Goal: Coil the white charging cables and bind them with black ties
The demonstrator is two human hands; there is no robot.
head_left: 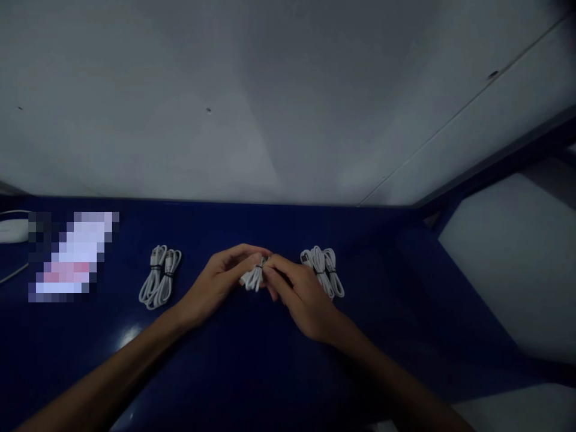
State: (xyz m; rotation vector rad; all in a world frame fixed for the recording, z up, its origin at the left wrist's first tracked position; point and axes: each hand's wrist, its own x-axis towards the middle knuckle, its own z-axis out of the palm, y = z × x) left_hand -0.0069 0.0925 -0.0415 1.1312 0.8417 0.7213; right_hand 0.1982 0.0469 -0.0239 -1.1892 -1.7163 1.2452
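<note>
Both hands meet over the middle of the blue table around a bundled white cable (253, 278). My left hand (227, 270) grips the bundle from the left, its thumb on top. From the right, the fingers of my right hand (299, 288) pinch the same bundle near its middle; the fingertips partly hide it. Several coiled white cables (320, 267), bound with black ties, lie just beyond my right hand. To the left of my left hand rest two more white cables (155, 279), also coiled and tied, with their plugs at the far end.
A blurred-out bright phone-like screen (78, 255) lies at the left. Beside it, at the frame's edge, is a white object with a cord (14, 231). A pale wall (180, 138) rises behind the blue table (243, 372). White panels (508, 264) stand at the right.
</note>
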